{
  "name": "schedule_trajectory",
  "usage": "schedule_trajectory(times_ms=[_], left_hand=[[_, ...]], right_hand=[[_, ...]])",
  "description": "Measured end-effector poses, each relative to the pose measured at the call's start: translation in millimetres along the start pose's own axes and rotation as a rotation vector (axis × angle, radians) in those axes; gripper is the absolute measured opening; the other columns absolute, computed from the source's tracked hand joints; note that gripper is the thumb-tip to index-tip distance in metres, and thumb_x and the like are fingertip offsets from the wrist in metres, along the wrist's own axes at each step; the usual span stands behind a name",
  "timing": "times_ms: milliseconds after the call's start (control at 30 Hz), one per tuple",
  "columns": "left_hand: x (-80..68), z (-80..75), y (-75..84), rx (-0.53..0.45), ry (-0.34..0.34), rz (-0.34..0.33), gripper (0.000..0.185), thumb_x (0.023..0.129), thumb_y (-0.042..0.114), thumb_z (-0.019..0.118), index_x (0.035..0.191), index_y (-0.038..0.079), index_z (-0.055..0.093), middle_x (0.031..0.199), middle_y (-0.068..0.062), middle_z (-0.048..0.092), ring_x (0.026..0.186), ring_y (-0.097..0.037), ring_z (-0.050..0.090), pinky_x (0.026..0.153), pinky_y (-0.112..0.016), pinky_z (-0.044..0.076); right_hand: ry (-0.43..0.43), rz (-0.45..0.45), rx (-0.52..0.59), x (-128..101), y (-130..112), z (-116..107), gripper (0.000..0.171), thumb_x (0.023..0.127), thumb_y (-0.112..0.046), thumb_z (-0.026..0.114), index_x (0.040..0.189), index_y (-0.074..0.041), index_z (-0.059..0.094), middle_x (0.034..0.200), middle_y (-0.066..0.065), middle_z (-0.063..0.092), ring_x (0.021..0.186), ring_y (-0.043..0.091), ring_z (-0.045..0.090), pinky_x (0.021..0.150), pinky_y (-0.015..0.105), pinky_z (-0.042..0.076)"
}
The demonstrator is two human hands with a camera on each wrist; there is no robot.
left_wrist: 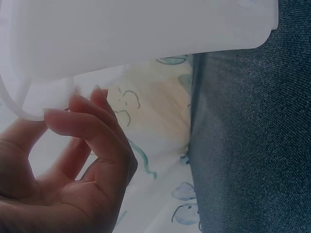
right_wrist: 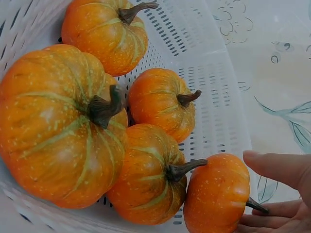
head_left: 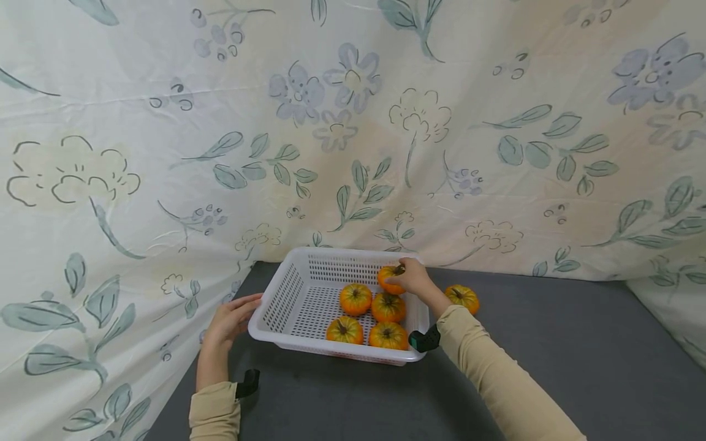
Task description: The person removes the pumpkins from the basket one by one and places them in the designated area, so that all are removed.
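A white plastic basket (head_left: pixel 276 335) with slotted walls holds several small orange pumpkins (head_left: pixel 355 299) with green streaks and dark stems. At its left end my left hand (head_left: pixel 226 321) grips the rim, fingers curled with the tips right at the edge in the left wrist view. Inside the far right corner, my right hand (head_left: pixel 417 279) holds one pumpkin (right_wrist: pixel 216 194), thumb on one side and fingers by its stem. That pumpkin lies tilted, its stem towards the palm, against a neighbouring pumpkin (right_wrist: pixel 148 177). My right fingers are partly cut off by the frame in the right wrist view.
One more pumpkin (head_left: pixel 463 298) sits outside the basket on the dark grey table (head_left: pixel 562 343), just beyond my right forearm. A floral cloth (head_left: pixel 353 153) hangs behind the table and along its left side.
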State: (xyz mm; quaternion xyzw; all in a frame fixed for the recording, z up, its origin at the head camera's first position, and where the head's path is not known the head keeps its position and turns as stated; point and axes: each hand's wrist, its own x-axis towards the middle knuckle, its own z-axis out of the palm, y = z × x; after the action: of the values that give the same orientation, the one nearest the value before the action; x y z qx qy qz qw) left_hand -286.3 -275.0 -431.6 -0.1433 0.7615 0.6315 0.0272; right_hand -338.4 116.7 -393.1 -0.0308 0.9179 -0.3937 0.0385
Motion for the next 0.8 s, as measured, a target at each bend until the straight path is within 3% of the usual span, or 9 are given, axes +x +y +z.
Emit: schedule_trajectory(times_ms=[433, 667, 800], left_hand=[[-0.4, -0.9, 1.0, -0.018, -0.010, -0.009, 0.058, 0.087, 0.034, 0.073, 0.136, 0.006, 0.057, 0.105, 0.010, 0.069, 0.089, -0.005, 0.066, 0.077, -0.027, 0.054], [1.4, -1.0, 1.2, -0.008, -0.007, -0.013, 0.059, 0.087, 0.035, 0.073, 0.135, 0.006, 0.057, 0.108, 0.009, 0.069, 0.090, -0.006, 0.066, 0.077, -0.028, 0.054], [1.5, -0.5, 1.0, -0.009, -0.004, -0.015, 0.059, 0.087, 0.036, 0.073, 0.135, 0.006, 0.057, 0.107, 0.009, 0.069, 0.090, -0.006, 0.066, 0.077, -0.028, 0.054]], right_hand=[[0.022, -0.002, 0.012, -0.9, -3.2, 4.7, 0.062, 0.090, -0.013, 0.068, 0.141, 0.010, 0.041, 0.139, 0.029, 0.049, 0.128, 0.043, 0.049, 0.102, 0.050, 0.045], [0.029, 0.033, -0.005, 0.1, -3.0, 5.7, 0.053, 0.090, -0.014, 0.068, 0.132, 0.011, 0.048, 0.125, 0.027, 0.057, 0.112, 0.039, 0.058, 0.090, 0.046, 0.050], [0.034, 0.017, -0.008, 0.3, -3.5, 7.1, 0.056, 0.089, -0.012, 0.069, 0.134, 0.013, 0.046, 0.124, 0.028, 0.057, 0.112, 0.040, 0.058, 0.091, 0.047, 0.050]])
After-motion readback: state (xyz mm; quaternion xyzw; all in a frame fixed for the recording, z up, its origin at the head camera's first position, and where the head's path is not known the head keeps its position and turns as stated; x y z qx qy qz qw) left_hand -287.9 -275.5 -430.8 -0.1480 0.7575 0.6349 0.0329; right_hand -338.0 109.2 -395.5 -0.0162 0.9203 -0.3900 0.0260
